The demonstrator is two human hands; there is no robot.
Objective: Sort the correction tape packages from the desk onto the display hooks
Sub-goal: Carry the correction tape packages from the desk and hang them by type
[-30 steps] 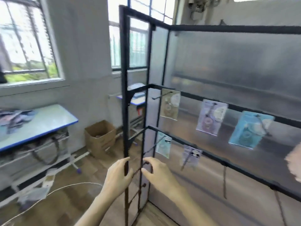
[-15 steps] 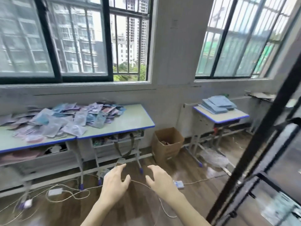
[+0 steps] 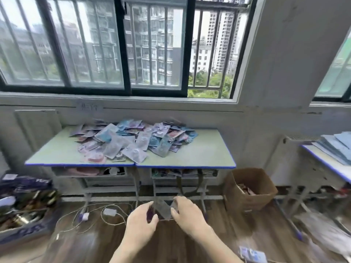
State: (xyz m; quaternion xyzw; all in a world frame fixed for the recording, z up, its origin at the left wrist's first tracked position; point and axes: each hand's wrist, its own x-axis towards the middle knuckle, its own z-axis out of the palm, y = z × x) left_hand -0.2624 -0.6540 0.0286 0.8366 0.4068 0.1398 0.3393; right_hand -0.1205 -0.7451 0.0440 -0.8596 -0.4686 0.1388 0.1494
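Both bare hands, left hand (image 3: 141, 222) & right hand (image 3: 187, 215), hang low w/ fingers loosely curled, empty as far as blur shows, so best reach fwd & pinch one top pkg by its hang-hole from the heap of pastel plastic correction tape packages (image 3: 131, 139) piled mid-to-back of the pale green blue-edged desk (image 3: 199, 156).

Big barred window (image 3: 121, 44) at 12 o'clock, tower blocks and trees outside. Open cardboard box (image 3: 249, 188) on the wood floor (image 3: 95, 242) at 3 o'clock, scraps inside. Second table (image 3: 322, 164) far right at 3 o'clock with stacked blue sheets (image 3: 338, 145). White cables (image 3: 91, 215) and a small adapter (image 3: 109, 212) on floor at 8 o'clock. Dark cluttered bin (image 3: 24, 205) at 9 o'clock.
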